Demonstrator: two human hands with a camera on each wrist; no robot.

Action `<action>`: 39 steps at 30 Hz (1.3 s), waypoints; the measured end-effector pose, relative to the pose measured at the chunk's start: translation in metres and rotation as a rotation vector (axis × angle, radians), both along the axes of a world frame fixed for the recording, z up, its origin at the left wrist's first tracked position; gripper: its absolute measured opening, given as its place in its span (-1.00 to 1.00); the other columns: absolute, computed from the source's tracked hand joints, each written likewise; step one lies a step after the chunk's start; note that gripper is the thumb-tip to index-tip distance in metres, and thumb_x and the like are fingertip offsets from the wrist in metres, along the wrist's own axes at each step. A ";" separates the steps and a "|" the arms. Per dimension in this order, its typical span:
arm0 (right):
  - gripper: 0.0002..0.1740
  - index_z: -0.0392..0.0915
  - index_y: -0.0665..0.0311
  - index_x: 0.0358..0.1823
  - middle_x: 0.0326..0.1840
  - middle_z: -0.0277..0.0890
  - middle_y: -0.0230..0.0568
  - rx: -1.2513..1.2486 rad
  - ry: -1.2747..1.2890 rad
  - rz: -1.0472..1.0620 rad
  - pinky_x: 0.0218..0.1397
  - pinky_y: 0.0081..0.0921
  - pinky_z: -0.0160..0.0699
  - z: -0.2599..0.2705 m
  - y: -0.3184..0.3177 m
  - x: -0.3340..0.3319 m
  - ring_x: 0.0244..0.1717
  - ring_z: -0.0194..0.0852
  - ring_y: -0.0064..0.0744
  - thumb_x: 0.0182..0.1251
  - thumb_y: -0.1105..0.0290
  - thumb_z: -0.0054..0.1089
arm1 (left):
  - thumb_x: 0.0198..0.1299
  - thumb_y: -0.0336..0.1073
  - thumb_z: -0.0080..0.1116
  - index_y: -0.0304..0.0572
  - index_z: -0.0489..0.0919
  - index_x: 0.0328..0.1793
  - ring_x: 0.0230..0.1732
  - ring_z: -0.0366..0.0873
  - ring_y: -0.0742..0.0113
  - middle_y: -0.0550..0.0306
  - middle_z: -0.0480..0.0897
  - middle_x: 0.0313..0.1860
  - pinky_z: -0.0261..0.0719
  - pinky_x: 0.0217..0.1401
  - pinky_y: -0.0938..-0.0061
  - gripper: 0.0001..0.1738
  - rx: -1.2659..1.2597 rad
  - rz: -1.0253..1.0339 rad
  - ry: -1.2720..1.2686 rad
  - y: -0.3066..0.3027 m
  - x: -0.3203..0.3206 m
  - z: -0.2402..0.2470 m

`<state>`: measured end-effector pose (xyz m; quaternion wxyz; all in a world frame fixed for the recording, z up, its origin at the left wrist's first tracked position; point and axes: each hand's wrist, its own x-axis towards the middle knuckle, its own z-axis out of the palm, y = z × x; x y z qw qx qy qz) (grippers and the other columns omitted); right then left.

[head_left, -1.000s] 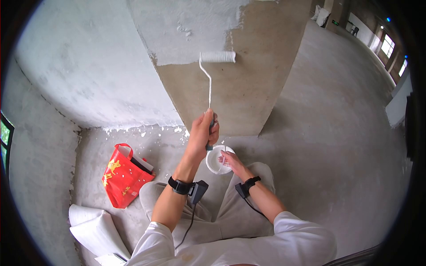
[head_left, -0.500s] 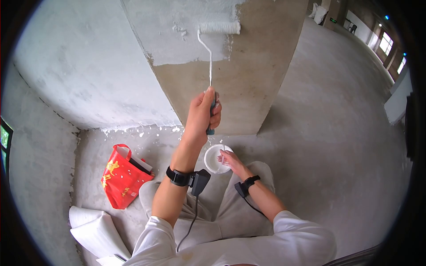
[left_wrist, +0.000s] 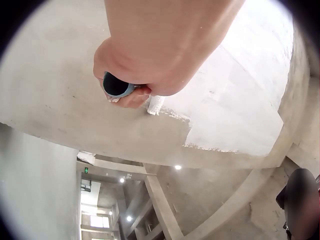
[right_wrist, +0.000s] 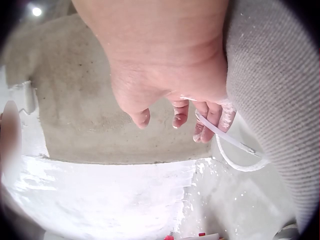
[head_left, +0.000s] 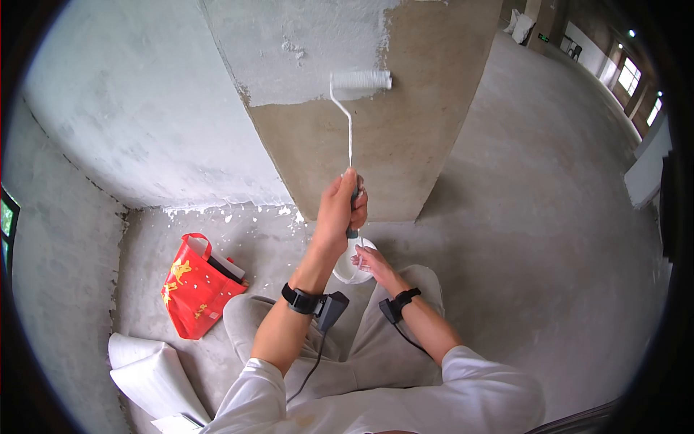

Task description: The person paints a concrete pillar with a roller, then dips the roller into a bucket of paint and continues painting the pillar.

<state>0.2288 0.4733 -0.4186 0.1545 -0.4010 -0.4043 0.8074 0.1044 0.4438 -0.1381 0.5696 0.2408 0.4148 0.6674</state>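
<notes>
In the head view my left hand [head_left: 343, 210] grips the dark handle of a paint roller [head_left: 361, 79], fingers wrapped round it. The white, paint-covered sleeve lies against the pillar face [head_left: 347, 152] near the lower edge of its white coat. The handle's hollow end [left_wrist: 118, 86] shows below the fist in the left wrist view. Lower down, my right hand [head_left: 376, 264] is at a white bucket [head_left: 345, 273] between the legs. Its paint-smeared fingers [right_wrist: 212, 117] curl at the bucket's thin white carrying handle [right_wrist: 227, 135], which crosses them in the right wrist view.
A red bag [head_left: 199, 289] stands on the floor at the left, with a folded white sheet [head_left: 155, 369] nearer. White-coated wall [head_left: 144, 108] meets the pillar on its left. Paint spots dot the floor along the wall's foot. Concrete floor [head_left: 549, 217] stretches off to the right.
My left hand rolled the roller up the pillar, then brought it back down near the coat's lower edge, slightly farther right. The right hand stays at the bucket.
</notes>
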 end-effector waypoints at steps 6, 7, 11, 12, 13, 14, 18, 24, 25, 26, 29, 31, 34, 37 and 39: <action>-0.54 0.46 0.14 0.03 -0.09 0.57 -0.34 0.020 0.001 0.057 0.14 -0.41 0.38 -0.006 0.000 0.005 -0.02 0.52 -0.51 0.44 -0.10 0.11 | 0.51 0.04 -0.08 -0.07 0.37 -0.25 -0.67 0.11 0.65 0.37 0.27 -0.56 0.00 -0.68 0.66 -0.62 0.126 -0.014 0.084 0.018 -0.003 0.059; -0.54 0.46 0.14 0.03 -0.10 0.57 -0.34 0.028 0.002 0.056 0.14 -0.40 0.38 -0.006 0.000 0.005 -0.02 0.52 -0.50 0.44 -0.10 0.11 | 0.51 0.04 -0.08 -0.06 0.37 -0.25 -0.67 0.11 0.65 0.38 0.27 -0.56 0.00 -0.68 0.66 -0.62 0.162 -0.021 0.107 0.022 -0.004 0.068; -0.54 0.47 0.14 0.02 -0.10 0.57 -0.32 0.023 0.000 0.047 0.14 -0.41 0.39 -0.005 0.000 0.006 -0.02 0.52 -0.49 0.43 -0.10 0.12 | 0.51 0.03 -0.08 -0.08 0.37 -0.25 -0.67 0.11 0.65 0.37 0.29 -0.57 0.01 -0.68 0.67 -0.62 0.197 -0.026 0.140 0.031 -0.010 0.081; -0.54 0.47 0.14 0.02 -0.10 0.57 -0.32 0.022 -0.001 0.049 0.14 -0.41 0.39 -0.005 0.000 0.005 -0.02 0.52 -0.49 0.43 -0.10 0.12 | 0.51 0.03 -0.08 -0.08 0.37 -0.25 -0.67 0.11 0.65 0.37 0.29 -0.57 0.01 -0.68 0.67 -0.62 0.196 -0.024 0.139 0.029 -0.012 0.079; -0.54 0.47 0.14 0.02 -0.11 0.57 -0.32 0.015 0.001 0.047 0.14 -0.41 0.40 -0.005 0.001 0.005 -0.02 0.52 -0.49 0.43 -0.09 0.13 | 0.52 0.03 -0.08 -0.08 0.37 -0.25 -0.68 0.11 0.65 0.37 0.29 -0.57 0.02 -0.69 0.67 -0.62 0.169 -0.023 0.151 0.027 -0.015 0.072; -0.54 0.46 0.14 0.01 -0.11 0.57 -0.32 0.006 0.002 0.044 0.14 -0.41 0.40 -0.006 0.001 0.004 -0.02 0.52 -0.48 0.42 -0.09 0.14 | 0.52 0.03 -0.08 -0.08 0.37 -0.25 -0.68 0.12 0.65 0.37 0.29 -0.57 0.02 -0.69 0.67 -0.62 0.142 -0.023 0.161 0.025 -0.018 0.066; -0.55 0.46 0.14 0.01 -0.11 0.57 -0.33 0.002 0.000 0.044 0.13 -0.41 0.42 -0.006 0.000 0.004 -0.02 0.53 -0.49 0.42 -0.08 0.14 | 0.52 0.02 -0.08 -0.09 0.37 -0.26 -0.70 0.12 0.65 0.36 0.29 -0.58 0.01 -0.70 0.66 -0.62 0.057 -0.007 0.172 0.004 -0.029 0.032; -0.57 0.48 0.16 -0.01 -0.13 0.61 -0.32 0.032 -0.015 0.040 0.09 -0.42 0.46 -0.012 0.002 -0.001 -0.05 0.56 -0.51 0.44 -0.07 0.12 | 0.51 0.02 -0.07 -0.08 0.38 -0.26 -0.72 0.13 0.64 0.35 0.29 -0.60 0.02 -0.72 0.66 -0.63 -0.133 0.017 0.135 -0.025 -0.046 -0.013; -0.57 0.49 0.17 -0.01 -0.15 0.63 -0.32 0.059 -0.029 0.039 0.06 -0.45 0.48 -0.012 0.003 -0.003 -0.07 0.58 -0.51 0.45 -0.06 0.11 | 0.51 0.01 -0.06 -0.09 0.38 -0.26 -0.72 0.14 0.63 0.35 0.30 -0.60 0.03 -0.72 0.65 -0.63 -0.152 0.009 0.156 -0.029 -0.051 -0.017; -0.57 0.49 0.18 -0.02 -0.16 0.64 -0.31 0.077 -0.046 0.039 0.04 -0.48 0.49 -0.011 0.001 -0.005 -0.09 0.59 -0.52 0.46 -0.06 0.09 | 0.50 0.01 -0.05 -0.09 0.39 -0.26 -0.72 0.14 0.62 0.35 0.30 -0.60 0.03 -0.72 0.65 -0.63 -0.179 -0.001 0.173 -0.035 -0.055 -0.021; -0.51 0.52 0.20 -0.08 -0.11 0.67 -0.21 0.098 -0.026 -0.001 0.02 -0.48 0.53 -0.014 0.002 -0.008 -0.12 0.64 -0.47 0.50 -0.12 0.00 | 0.47 0.01 0.02 -0.10 0.41 -0.26 -0.72 0.16 0.64 0.36 0.32 -0.60 0.04 -0.72 0.65 -0.64 -0.239 -0.022 0.261 -0.051 -0.076 -0.025; -0.44 0.47 0.19 -0.20 -0.18 0.67 -0.15 0.033 -0.019 -0.083 0.04 -0.44 0.55 -0.020 0.004 -0.012 -0.13 0.66 -0.38 0.49 -0.22 -0.08 | 0.47 -0.02 0.01 -0.12 0.42 -0.24 -0.71 0.18 0.63 0.34 0.33 -0.58 0.06 -0.72 0.66 -0.66 -0.336 -0.035 0.280 -0.063 -0.083 -0.023; -0.37 0.45 0.22 -0.24 -0.29 0.69 -0.11 -0.041 -0.053 -0.197 -0.08 -0.45 0.60 -0.019 0.006 -0.016 -0.26 0.68 -0.37 0.48 -0.28 -0.17 | 0.44 -0.08 0.03 -0.14 0.43 -0.22 -0.69 0.19 0.63 0.33 0.35 -0.55 0.08 -0.70 0.66 -0.71 -0.523 -0.068 0.395 -0.073 -0.093 -0.033; -0.37 0.42 0.24 -0.17 -0.34 0.69 -0.12 -0.066 -0.112 -0.245 -0.23 -0.45 0.55 -0.024 0.009 -0.024 -0.36 0.66 -0.40 0.53 -0.24 -0.27 | 0.42 -0.13 0.02 -0.20 0.41 -0.24 -0.67 0.26 0.61 0.28 0.39 -0.54 0.15 -0.69 0.65 -0.71 -0.640 -0.141 0.529 -0.079 -0.099 -0.051; -0.39 0.40 0.25 -0.15 -0.37 0.68 -0.11 -0.062 -0.131 -0.283 -0.30 -0.45 0.53 -0.029 0.010 -0.027 -0.42 0.64 -0.40 0.54 -0.22 -0.27 | 0.41 -0.14 0.02 -0.23 0.40 -0.27 -0.65 0.33 0.55 0.24 0.43 -0.54 0.23 -0.68 0.60 -0.70 -0.686 -0.188 0.606 -0.080 -0.102 -0.071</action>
